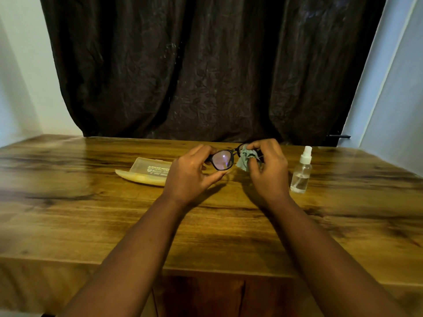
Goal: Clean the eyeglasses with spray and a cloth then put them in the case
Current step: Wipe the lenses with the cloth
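Overhead, we look down on a wooden table [91,213] that fills the lower half of the frame, with a dark crumpled curtain [206,65] hanging behind it across the upper centre and pale walls at the upper left and upper right. Reading from left to right, we first meet the case [144,171], a translucent yellowish shell lying open on the tabletop at centre left, printed lettering visible on its lid; its right end is hidden behind the left hand [192,175]. That hand is raised above the table, fingers curled over the top and thumb reaching underneath, and it pinches the left end of the eyeglasses [223,159]. We see the dark frame held level just above centre, one lens facing us and catching a purplish reflection. Next, the cloth [247,160], a bunched grey-green piece, covers the other lens, so we cannot see that lens. The right hand [267,170] grips the cloth and, through it, the right end of the glasses, its fingertips folded round the bunched fabric. Both forearms rise from the lower edge of the frame and converge toward the centre. At centre right, near the right hand but apart from it, a clear spray bottle [301,172] with a white nozzle stands upright on the table.
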